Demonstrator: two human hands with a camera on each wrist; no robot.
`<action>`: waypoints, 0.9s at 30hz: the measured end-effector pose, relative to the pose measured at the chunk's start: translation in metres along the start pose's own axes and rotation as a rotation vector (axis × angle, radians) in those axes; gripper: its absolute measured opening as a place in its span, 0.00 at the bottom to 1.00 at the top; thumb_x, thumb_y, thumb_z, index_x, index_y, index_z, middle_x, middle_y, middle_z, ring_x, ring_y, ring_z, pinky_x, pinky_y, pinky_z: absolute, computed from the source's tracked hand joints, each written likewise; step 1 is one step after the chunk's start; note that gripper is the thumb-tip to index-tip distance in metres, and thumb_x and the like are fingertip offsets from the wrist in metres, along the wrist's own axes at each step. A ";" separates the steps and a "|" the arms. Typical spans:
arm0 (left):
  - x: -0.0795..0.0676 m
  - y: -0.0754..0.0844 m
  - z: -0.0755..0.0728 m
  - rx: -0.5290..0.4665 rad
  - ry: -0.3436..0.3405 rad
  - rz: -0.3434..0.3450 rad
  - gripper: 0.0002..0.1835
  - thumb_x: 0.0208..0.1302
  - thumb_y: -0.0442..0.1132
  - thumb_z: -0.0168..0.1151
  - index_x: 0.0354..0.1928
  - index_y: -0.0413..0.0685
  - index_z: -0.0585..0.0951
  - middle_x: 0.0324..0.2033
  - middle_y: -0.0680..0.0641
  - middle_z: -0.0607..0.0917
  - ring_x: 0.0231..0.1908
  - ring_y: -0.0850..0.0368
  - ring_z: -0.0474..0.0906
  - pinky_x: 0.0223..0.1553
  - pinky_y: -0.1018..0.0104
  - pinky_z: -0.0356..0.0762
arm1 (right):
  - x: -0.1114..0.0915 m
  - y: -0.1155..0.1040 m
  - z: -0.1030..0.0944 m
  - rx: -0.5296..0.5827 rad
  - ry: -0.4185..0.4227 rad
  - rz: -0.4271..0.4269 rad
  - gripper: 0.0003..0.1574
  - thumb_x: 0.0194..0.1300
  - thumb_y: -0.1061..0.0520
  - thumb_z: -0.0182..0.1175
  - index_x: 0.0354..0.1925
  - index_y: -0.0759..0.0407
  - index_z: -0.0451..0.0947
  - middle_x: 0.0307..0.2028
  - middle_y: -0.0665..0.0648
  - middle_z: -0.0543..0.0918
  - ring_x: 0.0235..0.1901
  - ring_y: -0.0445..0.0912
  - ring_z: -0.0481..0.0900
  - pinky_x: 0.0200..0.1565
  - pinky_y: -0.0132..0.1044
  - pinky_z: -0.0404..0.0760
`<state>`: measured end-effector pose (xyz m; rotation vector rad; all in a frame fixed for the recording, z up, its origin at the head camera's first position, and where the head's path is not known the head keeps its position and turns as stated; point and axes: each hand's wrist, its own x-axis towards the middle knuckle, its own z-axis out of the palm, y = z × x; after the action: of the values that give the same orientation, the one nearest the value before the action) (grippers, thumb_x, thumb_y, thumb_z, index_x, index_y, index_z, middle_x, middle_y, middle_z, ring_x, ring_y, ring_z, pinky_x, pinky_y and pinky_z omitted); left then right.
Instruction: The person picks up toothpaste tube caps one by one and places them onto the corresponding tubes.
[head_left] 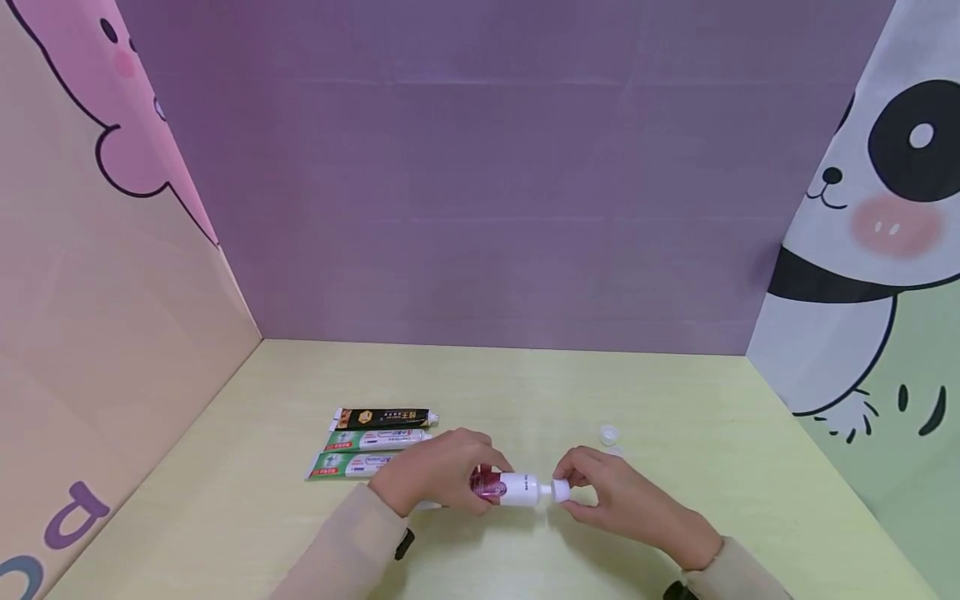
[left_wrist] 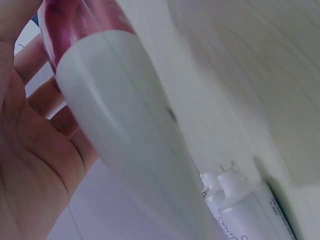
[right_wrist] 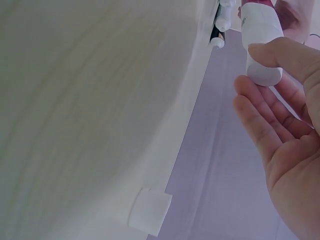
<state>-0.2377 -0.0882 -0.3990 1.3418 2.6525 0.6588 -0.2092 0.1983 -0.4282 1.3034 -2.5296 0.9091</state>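
My left hand (head_left: 442,471) grips a white and dark-red toothpaste tube (head_left: 519,490) above the table, its nozzle end facing right. Close up in the left wrist view, the tube's white body (left_wrist: 125,100) runs diagonally past the palm. With thumb and fingers my right hand (head_left: 626,500) pinches a white cap (head_left: 561,490) at the tube's nozzle; a narrow neck shows between cap and tube in the head view. From the right wrist, the thumb lies across the cap (right_wrist: 265,75). Left of my left hand lie a black tube (head_left: 386,418) and green-and-white toothpaste tubes (head_left: 352,465), partly behind that hand.
A loose white cap (head_left: 609,434) lies on the table (head_left: 675,392) beyond my right hand, with another white piece partly hidden just behind the fingers. A purple panel (head_left: 510,208) stands at the back, and printed panels (head_left: 840,333) flank both sides.
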 end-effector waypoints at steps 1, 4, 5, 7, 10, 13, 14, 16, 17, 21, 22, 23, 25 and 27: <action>0.000 0.000 0.000 -0.007 -0.002 0.000 0.16 0.52 0.40 0.79 0.45 0.53 0.88 0.32 0.62 0.79 0.29 0.68 0.72 0.30 0.77 0.75 | 0.000 0.000 0.000 0.003 0.000 -0.001 0.22 0.56 0.68 0.72 0.44 0.56 0.74 0.42 0.46 0.80 0.40 0.38 0.82 0.43 0.34 0.83; 0.001 0.001 0.001 -0.006 -0.009 -0.003 0.17 0.52 0.40 0.79 0.45 0.53 0.88 0.32 0.62 0.79 0.29 0.69 0.73 0.30 0.77 0.75 | 0.001 -0.001 0.002 0.002 0.007 -0.018 0.22 0.55 0.68 0.73 0.45 0.56 0.74 0.42 0.46 0.80 0.40 0.38 0.82 0.43 0.34 0.83; 0.002 0.001 0.001 -0.001 -0.011 -0.002 0.17 0.52 0.41 0.79 0.45 0.53 0.88 0.32 0.62 0.79 0.29 0.69 0.72 0.30 0.77 0.75 | 0.001 -0.001 0.003 0.000 0.010 -0.023 0.22 0.55 0.67 0.73 0.45 0.56 0.75 0.42 0.46 0.80 0.40 0.38 0.82 0.43 0.35 0.83; 0.003 0.002 0.001 0.011 -0.011 0.003 0.17 0.51 0.41 0.79 0.45 0.53 0.88 0.31 0.62 0.78 0.29 0.69 0.72 0.30 0.77 0.74 | 0.001 -0.002 0.003 -0.008 0.014 -0.030 0.22 0.54 0.67 0.74 0.45 0.56 0.75 0.41 0.46 0.79 0.39 0.38 0.82 0.42 0.34 0.83; 0.004 0.003 0.000 0.025 -0.007 0.011 0.17 0.51 0.40 0.78 0.45 0.53 0.88 0.31 0.62 0.78 0.29 0.69 0.72 0.29 0.78 0.73 | 0.002 -0.002 0.003 -0.024 0.022 -0.029 0.22 0.54 0.66 0.74 0.44 0.56 0.75 0.41 0.46 0.79 0.39 0.37 0.81 0.42 0.34 0.83; 0.005 0.004 0.000 0.020 -0.008 0.009 0.16 0.51 0.40 0.78 0.44 0.53 0.88 0.31 0.62 0.78 0.29 0.69 0.72 0.30 0.78 0.74 | 0.002 -0.002 0.003 -0.024 0.029 -0.022 0.23 0.54 0.66 0.74 0.44 0.55 0.74 0.41 0.45 0.79 0.39 0.37 0.81 0.42 0.34 0.83; 0.005 0.004 0.000 0.018 -0.011 0.006 0.16 0.51 0.40 0.79 0.44 0.53 0.88 0.31 0.62 0.78 0.29 0.69 0.73 0.30 0.78 0.74 | 0.002 -0.002 0.004 -0.020 0.031 -0.022 0.23 0.54 0.66 0.74 0.44 0.55 0.74 0.41 0.45 0.79 0.39 0.37 0.81 0.42 0.34 0.83; 0.005 0.004 0.000 0.016 -0.016 0.000 0.16 0.52 0.41 0.78 0.44 0.54 0.88 0.32 0.62 0.79 0.30 0.68 0.73 0.31 0.78 0.74 | 0.002 -0.002 0.004 -0.009 0.039 -0.022 0.23 0.54 0.66 0.74 0.44 0.55 0.73 0.41 0.45 0.79 0.38 0.37 0.81 0.42 0.34 0.83; 0.006 0.004 0.000 0.012 -0.019 -0.004 0.16 0.52 0.41 0.78 0.44 0.54 0.88 0.32 0.62 0.79 0.30 0.68 0.73 0.31 0.78 0.74 | 0.002 -0.002 0.005 -0.003 0.044 -0.023 0.23 0.54 0.66 0.74 0.43 0.55 0.73 0.41 0.45 0.79 0.38 0.37 0.81 0.41 0.34 0.83; 0.006 0.003 0.001 0.012 -0.020 -0.014 0.16 0.52 0.41 0.79 0.44 0.54 0.88 0.32 0.62 0.79 0.30 0.68 0.73 0.32 0.77 0.74 | 0.002 -0.001 0.007 0.020 0.065 -0.023 0.23 0.54 0.66 0.74 0.43 0.55 0.74 0.41 0.45 0.80 0.38 0.37 0.82 0.41 0.34 0.84; 0.005 0.003 0.001 0.010 -0.018 -0.016 0.16 0.52 0.41 0.79 0.44 0.54 0.88 0.32 0.62 0.79 0.30 0.68 0.73 0.31 0.77 0.74 | 0.002 -0.001 0.007 0.029 0.067 -0.019 0.23 0.54 0.66 0.74 0.43 0.55 0.74 0.40 0.45 0.80 0.37 0.37 0.82 0.41 0.34 0.84; 0.005 0.002 0.001 0.009 -0.015 -0.017 0.16 0.52 0.41 0.79 0.45 0.54 0.88 0.32 0.62 0.79 0.30 0.68 0.73 0.31 0.77 0.75 | 0.002 -0.002 0.008 0.040 0.069 -0.011 0.22 0.54 0.66 0.74 0.43 0.55 0.74 0.40 0.45 0.80 0.37 0.37 0.82 0.40 0.35 0.84; 0.005 0.002 0.001 0.013 -0.008 -0.015 0.16 0.52 0.41 0.79 0.45 0.54 0.88 0.32 0.62 0.79 0.29 0.68 0.73 0.31 0.77 0.74 | 0.002 -0.003 0.008 0.067 0.068 0.010 0.21 0.55 0.66 0.74 0.43 0.55 0.74 0.40 0.45 0.81 0.37 0.37 0.82 0.40 0.36 0.84; 0.004 0.002 0.001 0.015 -0.004 -0.014 0.17 0.52 0.41 0.79 0.45 0.54 0.88 0.32 0.62 0.79 0.29 0.68 0.73 0.30 0.77 0.74 | 0.003 -0.004 0.008 0.102 0.059 0.040 0.20 0.57 0.65 0.73 0.43 0.54 0.75 0.39 0.44 0.81 0.36 0.36 0.82 0.40 0.37 0.84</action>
<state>-0.2384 -0.0836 -0.3987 1.3258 2.6665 0.6358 -0.2067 0.1899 -0.4314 1.2378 -2.5024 1.0811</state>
